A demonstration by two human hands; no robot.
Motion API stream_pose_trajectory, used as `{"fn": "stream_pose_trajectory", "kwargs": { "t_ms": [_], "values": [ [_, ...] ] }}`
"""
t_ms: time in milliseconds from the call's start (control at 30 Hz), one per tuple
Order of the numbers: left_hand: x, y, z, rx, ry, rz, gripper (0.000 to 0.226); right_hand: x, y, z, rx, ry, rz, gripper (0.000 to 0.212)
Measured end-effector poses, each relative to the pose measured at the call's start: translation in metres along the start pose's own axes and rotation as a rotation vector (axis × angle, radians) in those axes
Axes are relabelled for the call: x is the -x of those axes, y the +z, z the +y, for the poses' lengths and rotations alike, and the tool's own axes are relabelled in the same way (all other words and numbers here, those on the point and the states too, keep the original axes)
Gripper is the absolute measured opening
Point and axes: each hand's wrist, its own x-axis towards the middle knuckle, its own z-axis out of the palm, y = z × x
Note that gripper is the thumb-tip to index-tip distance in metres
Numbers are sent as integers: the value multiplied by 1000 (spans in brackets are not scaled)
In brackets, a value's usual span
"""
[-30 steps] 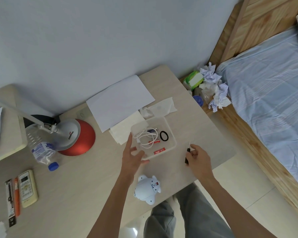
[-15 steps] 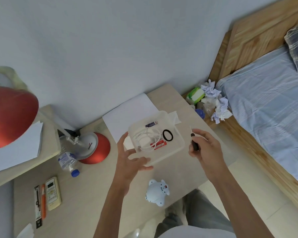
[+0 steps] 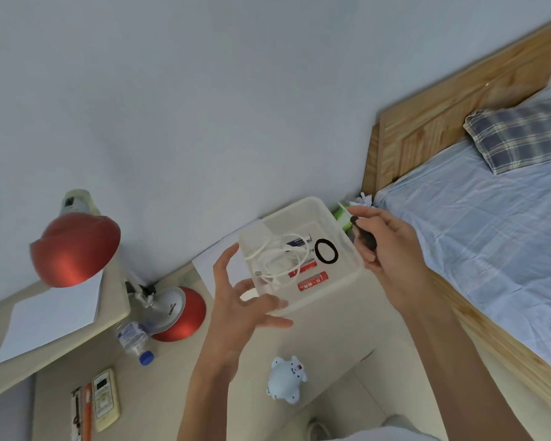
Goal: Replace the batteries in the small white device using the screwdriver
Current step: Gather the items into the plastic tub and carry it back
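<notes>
The left hand (image 3: 239, 300) supports a clear plastic tray (image 3: 337, 227) from below at its near-left corner, fingers spread and curled under the rim; the tray is raised above the bench (image 3: 325, 342). The right hand (image 3: 392, 249) is closed around the black handle of the screwdriver (image 3: 365, 235) and also contacts the tray's right wall. The thin shaft projects up-left past the fingers and is hard to make out against the pale background.

Tray contents, seen through the translucent floor: a coiled white cable (image 3: 277, 259), a black ring (image 3: 326, 250), two red batteries (image 3: 312, 283) and a dark-labelled battery (image 3: 298, 241). The printing on all three is too small to read.

The small white device (image 3: 287, 378) lies on the bench near its front edge, well apart from both hands, with a small red mark on its upper face.

Left of the hands, a red desk lamp (image 3: 178, 313) stands on the bench; lettering on its silver base is present but blurred, possibly a brand name. A plastic bottle (image 3: 134, 338) with a blue cap lies against the lamp base; its label is illegible. A remote control (image 3: 105, 399) lies at the lower left beside an orange pen (image 3: 87, 412) whose lower end is cut off by the frame edge. A bed (image 3: 490, 237) with a plaid pillow (image 3: 522, 135) stands to the right, partly cut off.
</notes>
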Motion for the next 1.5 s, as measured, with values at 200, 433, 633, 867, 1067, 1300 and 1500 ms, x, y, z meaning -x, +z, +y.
{"fn": "stream_pose_trajectory", "kwargs": {
  "t_ms": [200, 433, 633, 867, 1067, 1300, 1500],
  "values": [
    [11, 54, 21, -47, 81, -114, 102, 25, -52, -43, -21, -81, 83, 26],
    [27, 173, 14, -77, 82, -327, 101, 83, -177, -82, -33, -171, 292, 25],
    [62, 307, -9, -128, 72, -601, 104, 160, -313, -108, -91, -238, 534, 25],
    [132, 481, -64, -210, -21, -890, 113, 278, -475, -111, -186, -326, 872, 24],
    [216, 618, -100, -347, -98, -1201, 107, 397, -576, -106, -251, -412, 1225, 24],
    [331, 760, -144, -436, -149, -1596, 99, 522, -661, -97, -316, -524, 1604, 26],
    [425, 878, -178, -453, -148, -1863, 98, 594, -740, -112, -336, -545, 1879, 26]
  ]
}}
